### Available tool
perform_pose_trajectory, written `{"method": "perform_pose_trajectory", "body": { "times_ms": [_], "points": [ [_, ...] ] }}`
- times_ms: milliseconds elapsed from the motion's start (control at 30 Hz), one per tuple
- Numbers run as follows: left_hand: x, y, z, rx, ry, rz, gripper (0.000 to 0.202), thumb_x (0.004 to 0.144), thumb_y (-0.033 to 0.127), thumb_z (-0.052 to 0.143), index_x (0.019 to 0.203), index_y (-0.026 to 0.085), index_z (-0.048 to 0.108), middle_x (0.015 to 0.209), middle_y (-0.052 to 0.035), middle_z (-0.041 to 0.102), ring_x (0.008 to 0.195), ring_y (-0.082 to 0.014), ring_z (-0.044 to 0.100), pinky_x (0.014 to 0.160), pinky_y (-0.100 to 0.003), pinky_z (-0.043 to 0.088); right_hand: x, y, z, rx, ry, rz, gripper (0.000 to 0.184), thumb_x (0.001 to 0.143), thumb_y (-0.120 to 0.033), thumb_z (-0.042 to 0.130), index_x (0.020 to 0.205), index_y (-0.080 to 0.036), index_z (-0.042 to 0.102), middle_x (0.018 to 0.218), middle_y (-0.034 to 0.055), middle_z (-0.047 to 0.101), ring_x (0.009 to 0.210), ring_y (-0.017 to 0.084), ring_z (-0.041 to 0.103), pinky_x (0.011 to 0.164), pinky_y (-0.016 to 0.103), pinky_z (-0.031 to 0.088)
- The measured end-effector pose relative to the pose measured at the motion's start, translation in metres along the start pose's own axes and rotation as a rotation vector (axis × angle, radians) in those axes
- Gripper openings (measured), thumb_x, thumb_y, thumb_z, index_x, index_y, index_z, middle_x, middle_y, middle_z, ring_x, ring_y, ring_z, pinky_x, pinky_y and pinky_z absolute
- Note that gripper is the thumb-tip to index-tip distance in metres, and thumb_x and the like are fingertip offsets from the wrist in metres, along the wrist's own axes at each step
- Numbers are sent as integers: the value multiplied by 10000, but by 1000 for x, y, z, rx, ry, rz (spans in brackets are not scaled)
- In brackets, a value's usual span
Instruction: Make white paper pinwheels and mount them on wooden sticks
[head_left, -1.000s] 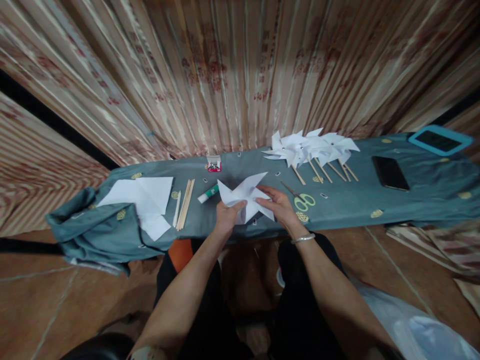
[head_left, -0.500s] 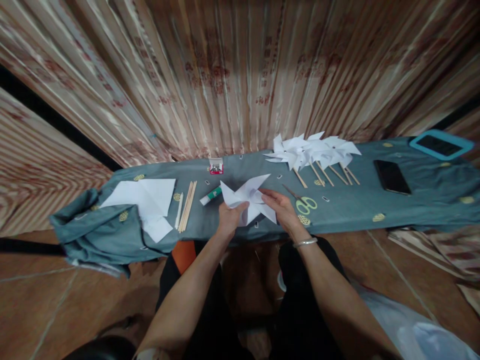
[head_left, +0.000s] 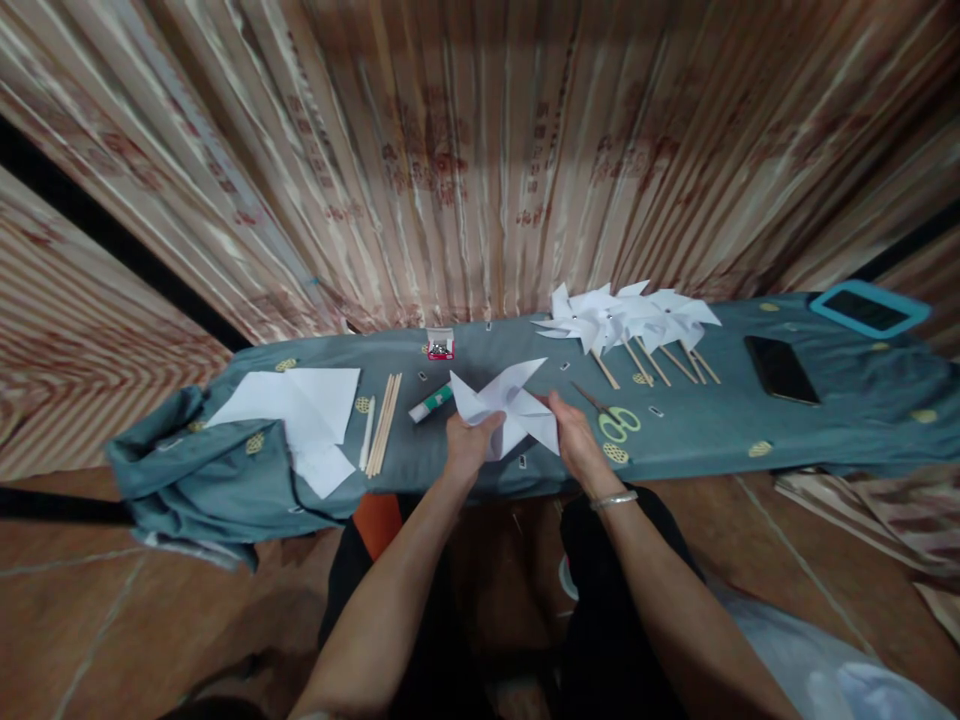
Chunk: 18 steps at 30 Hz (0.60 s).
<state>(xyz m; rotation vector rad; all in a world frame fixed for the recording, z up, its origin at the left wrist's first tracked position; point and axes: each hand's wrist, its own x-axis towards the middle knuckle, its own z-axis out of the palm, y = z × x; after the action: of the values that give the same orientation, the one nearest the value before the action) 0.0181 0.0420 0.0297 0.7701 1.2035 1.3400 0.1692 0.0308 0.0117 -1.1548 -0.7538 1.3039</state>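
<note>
A white paper pinwheel [head_left: 517, 405] with folded blades is held up over the near side of the cloth-covered table. My left hand [head_left: 471, 445] is closed on it from the lower left, its thumb pressing near the centre. At the right edge, my right hand [head_left: 576, 437] grips a blade, with some fingers hidden behind the paper. A green and white glue stick [head_left: 431, 402] lies just left of the pinwheel. Scissors with light green handles [head_left: 618, 424] lie to the right of my right hand. Behind the pinwheel sits a small open red box of pins [head_left: 440, 345].
Several finished pinwheels on sticks [head_left: 630, 318] lie overlapping at the back right. Wooden sticks [head_left: 385, 425], a white pen-like item [head_left: 367, 434] and white paper [head_left: 319, 400] are on the left. A black phone [head_left: 781, 369] and a blue-framed tablet [head_left: 870, 308] lie far right.
My right thumb has come off the pinwheel's face, and that hand has slid to the blade's outer edge. The left hand keeps its hold. The whole view has shifted slightly.
</note>
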Motion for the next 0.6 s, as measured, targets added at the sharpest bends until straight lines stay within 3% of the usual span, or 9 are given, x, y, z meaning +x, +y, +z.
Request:
{"method": "perform_pose_trajectory", "body": {
  "times_ms": [233,433,500,600],
  "points": [
    [12,13,-11,-56,46,37,314,440,246,837,714,127,740,755,-75,757,718,-213,677,728,-334,530,15,-2,0,-148,-8,-59,440,617,-626,747,771,-214,745,704,50,738,651,201,670,629,328,537],
    [21,22,-27,-82,123,32,322,438,249,839,716,121,740,744,-78,753,711,-222,685,723,-342,524,53,-14,11,-412,-90,-143,355,684,-516,722,834,-197,763,820,70,768,668,174,666,629,302,523],
    [22,24,-32,-89,131,50,321,446,259,841,718,121,740,738,-74,751,693,-215,680,710,-336,522,70,-17,23,-534,-121,-200,282,728,-457,700,812,-195,763,829,70,770,710,191,676,663,319,530],
    [24,29,-37,-103,131,59,327,458,249,837,742,117,743,747,-71,755,685,-208,679,699,-327,527,94,-21,47,-729,-162,-323,110,769,-283,678,782,-213,762,918,62,768,892,230,685,849,376,522]
  ]
}}
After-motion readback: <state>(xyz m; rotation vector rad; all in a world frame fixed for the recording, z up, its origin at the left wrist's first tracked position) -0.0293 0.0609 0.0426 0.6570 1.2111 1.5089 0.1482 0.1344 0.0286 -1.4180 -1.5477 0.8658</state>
